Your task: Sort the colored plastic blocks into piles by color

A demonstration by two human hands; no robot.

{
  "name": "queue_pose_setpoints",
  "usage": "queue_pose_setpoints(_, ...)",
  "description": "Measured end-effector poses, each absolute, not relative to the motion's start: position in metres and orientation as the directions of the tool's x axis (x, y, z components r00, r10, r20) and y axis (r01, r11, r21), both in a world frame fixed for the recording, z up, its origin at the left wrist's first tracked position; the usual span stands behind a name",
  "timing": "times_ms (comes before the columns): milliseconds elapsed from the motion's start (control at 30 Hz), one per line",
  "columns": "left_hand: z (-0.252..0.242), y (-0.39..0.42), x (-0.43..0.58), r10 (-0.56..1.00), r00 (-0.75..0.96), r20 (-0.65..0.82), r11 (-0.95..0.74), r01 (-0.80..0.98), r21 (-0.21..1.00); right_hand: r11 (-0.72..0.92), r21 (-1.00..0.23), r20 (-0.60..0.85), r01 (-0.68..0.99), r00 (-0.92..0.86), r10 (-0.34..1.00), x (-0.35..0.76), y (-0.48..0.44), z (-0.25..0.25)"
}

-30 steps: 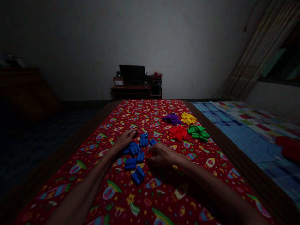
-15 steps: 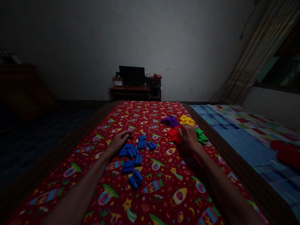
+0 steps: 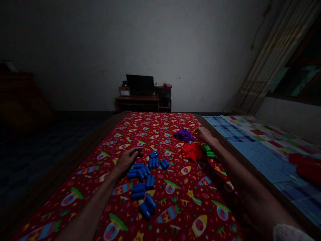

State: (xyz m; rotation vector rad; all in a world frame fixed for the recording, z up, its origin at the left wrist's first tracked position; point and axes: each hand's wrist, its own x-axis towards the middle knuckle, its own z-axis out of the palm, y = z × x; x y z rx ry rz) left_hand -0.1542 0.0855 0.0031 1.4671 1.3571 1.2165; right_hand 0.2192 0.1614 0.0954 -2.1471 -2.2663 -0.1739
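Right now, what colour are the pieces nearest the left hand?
Blue pieces, clearest in the head view.

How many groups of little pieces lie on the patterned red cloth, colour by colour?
Blue pieces: 1, loosely spread
Purple pieces: 1
Red pieces: 1
Green pieces: 1, partly hidden
Yellow pieces: 1, mostly hidden by the right hand
Total: 5 groups; the heaped pieces are too blurred to count singly.

The person's left hand (image 3: 127, 160) and right hand (image 3: 205, 134) are bare, as are the left forearm (image 3: 99, 198) and right forearm (image 3: 245, 182). At the lower right of the frame shows a whitish sleeve (image 3: 288, 233), its faint mottled pattern too dim to make out.
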Motion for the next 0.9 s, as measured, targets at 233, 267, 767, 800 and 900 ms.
queue_pose_setpoints(233,0.0,0.088,-0.158,0.991,-0.026,0.134,-0.125,0.229,0.965,0.091,0.137,-0.033,0.986,-0.087,0.996,0.214,0.194,0.077)
queue_pose_setpoints(267,0.0,0.088,-0.158,0.99,-0.027,0.136,-0.127,0.224,0.966,0.093,0.142,-0.043,0.986,-0.088,0.995,0.215,0.195,0.075)
queue_pose_setpoints(767,0.0,0.089,-0.157,0.991,-0.023,0.13,-0.121,0.238,0.964,0.149,0.153,-0.036,0.977,-0.146,0.989,0.222,0.193,0.063)
queue_pose_setpoints(800,-0.001,0.089,-0.158,0.991,-0.022,0.13,-0.121,0.242,0.963,0.154,0.149,-0.035,0.977,-0.15,0.988,0.221,0.192,0.065)
queue_pose_setpoints(900,-0.003,0.09,-0.159,0.991,-0.02,0.134,-0.125,0.237,0.964,0.162,0.133,-0.036,0.978,-0.159,0.987,0.215,0.193,0.071)
